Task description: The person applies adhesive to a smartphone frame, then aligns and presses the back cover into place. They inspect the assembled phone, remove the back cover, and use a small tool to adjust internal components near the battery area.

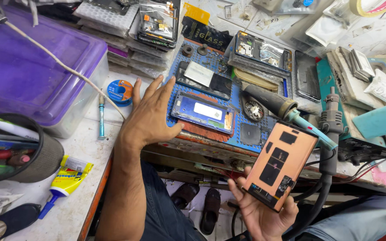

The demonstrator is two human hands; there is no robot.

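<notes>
At the lower right of the frame, a phone display panel with a copper-coloured back is gripped by the right hand, fingers closed on its lower edge, and is held tilted in front of the counter. The left hand is spread open at the centre, thumb touching a blue phone frame that lies on a blue work mat. A solder spool lies just left of the fingers.
</notes>
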